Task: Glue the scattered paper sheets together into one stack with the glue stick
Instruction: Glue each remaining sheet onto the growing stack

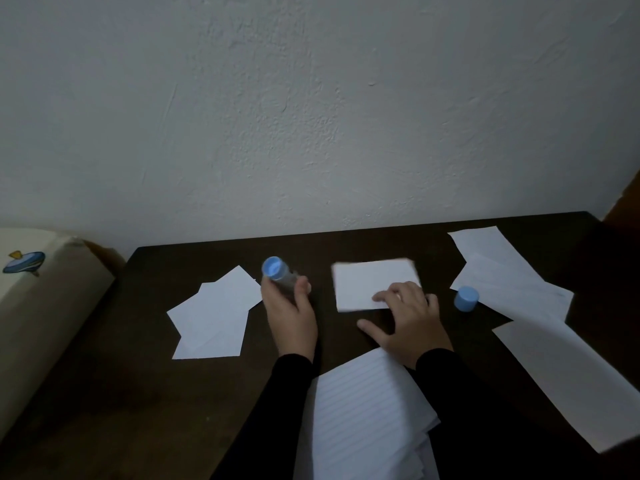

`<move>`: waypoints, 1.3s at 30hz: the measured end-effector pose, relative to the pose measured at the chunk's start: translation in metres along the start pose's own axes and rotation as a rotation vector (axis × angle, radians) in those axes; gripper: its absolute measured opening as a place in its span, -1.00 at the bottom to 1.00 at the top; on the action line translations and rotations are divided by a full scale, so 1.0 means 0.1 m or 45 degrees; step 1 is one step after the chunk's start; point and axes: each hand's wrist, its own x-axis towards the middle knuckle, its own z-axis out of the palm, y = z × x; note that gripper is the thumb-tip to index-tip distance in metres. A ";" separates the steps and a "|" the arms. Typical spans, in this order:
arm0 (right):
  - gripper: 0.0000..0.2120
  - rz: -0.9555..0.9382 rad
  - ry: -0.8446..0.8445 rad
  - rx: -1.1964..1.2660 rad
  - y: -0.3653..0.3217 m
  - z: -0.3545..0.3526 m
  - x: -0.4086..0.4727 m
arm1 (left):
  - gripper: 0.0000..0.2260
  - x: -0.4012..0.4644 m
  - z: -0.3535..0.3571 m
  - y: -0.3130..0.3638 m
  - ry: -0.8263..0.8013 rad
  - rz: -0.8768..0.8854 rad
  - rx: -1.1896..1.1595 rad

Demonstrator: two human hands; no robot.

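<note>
Lined sheets cut off below, blurred card under right hand

One head-worn camera looks forward and down over the dark table, seemingly close, facing the wall.

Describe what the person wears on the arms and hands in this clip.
Both arms are covered by long black sleeves reaching the wrists. The left hand and right hand are bare: no gloves, and no rings or watch visible in this dim frame.
</note>
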 end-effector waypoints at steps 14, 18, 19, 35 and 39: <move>-0.56 0.146 -0.110 -0.105 -0.03 0.02 0.00 | -0.57 0.00 0.00 0.04 -0.099 -0.063 -0.070; -0.51 0.014 -0.047 -0.028 -0.01 0.02 0.00 | -0.57 -0.01 -0.01 0.06 -0.125 -0.051 -0.079; -0.49 0.032 -0.021 -0.019 -0.01 0.01 0.00 | -0.56 -0.02 -0.01 0.06 -0.140 -0.052 -0.079; -0.52 0.070 -0.382 0.010 -0.01 -0.07 0.07 | -0.61 -0.12 -0.03 0.05 -0.673 0.258 0.336; -0.58 0.073 -0.431 0.023 -0.02 -0.07 0.07 | -0.55 -0.13 -0.03 0.05 -0.704 0.311 0.397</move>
